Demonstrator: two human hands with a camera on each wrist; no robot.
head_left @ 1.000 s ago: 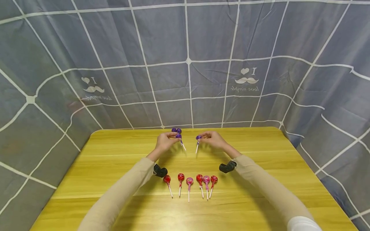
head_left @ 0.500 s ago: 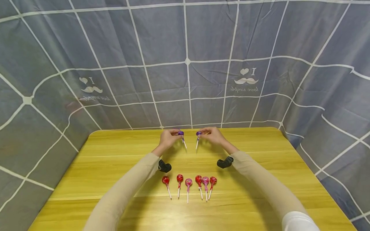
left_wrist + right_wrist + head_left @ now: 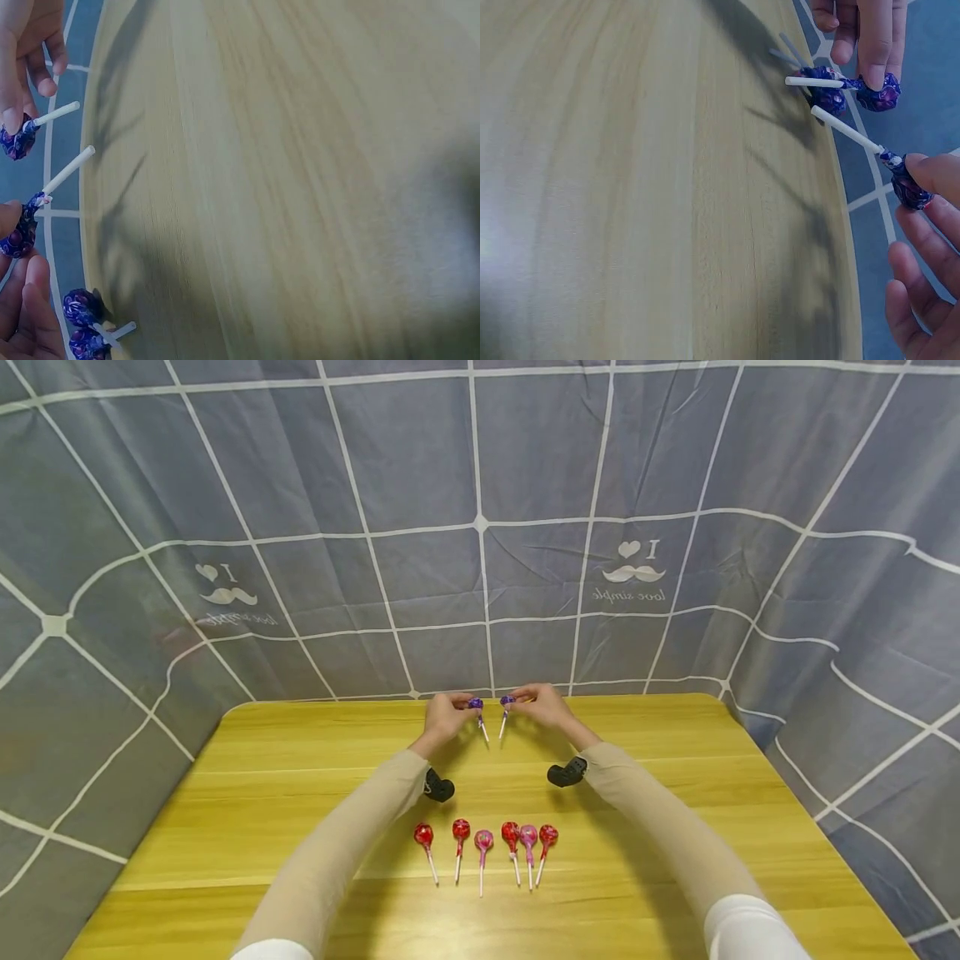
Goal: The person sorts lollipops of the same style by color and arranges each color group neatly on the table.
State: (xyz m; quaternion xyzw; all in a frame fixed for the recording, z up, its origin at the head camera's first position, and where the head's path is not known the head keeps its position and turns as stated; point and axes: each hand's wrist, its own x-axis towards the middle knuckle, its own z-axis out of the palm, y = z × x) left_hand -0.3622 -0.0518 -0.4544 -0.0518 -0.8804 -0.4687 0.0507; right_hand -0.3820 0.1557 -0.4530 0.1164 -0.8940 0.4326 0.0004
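Note:
At the far edge of the table, my left hand (image 3: 445, 717) pinches a purple-wrapped lollipop (image 3: 19, 238) by its head between thumb and fingers. Its white stick points back toward me. My right hand (image 3: 547, 706) pinches a second purple lollipop (image 3: 910, 189) the same way, a short gap to the right of the first. Both sticks cast shadows on the wood. Two more purple lollipops (image 3: 83, 308) lie at the table's far edge beside the left hand in the left wrist view; in the head view that hand hides them.
A row of several red lollipops (image 3: 461, 829) and pink lollipops (image 3: 483, 841) lies nearer me on the wooden table (image 3: 637, 877), sticks toward me. A grey curtain (image 3: 420, 577) with white lines hangs right behind the far edge. Dark wrist cameras (image 3: 567, 772) sit under both sleeves.
Both hands have moved farther from me toward the table's far edge and closer together, bringing the two held lollipops nearer each other. The red and pink row lies as before.

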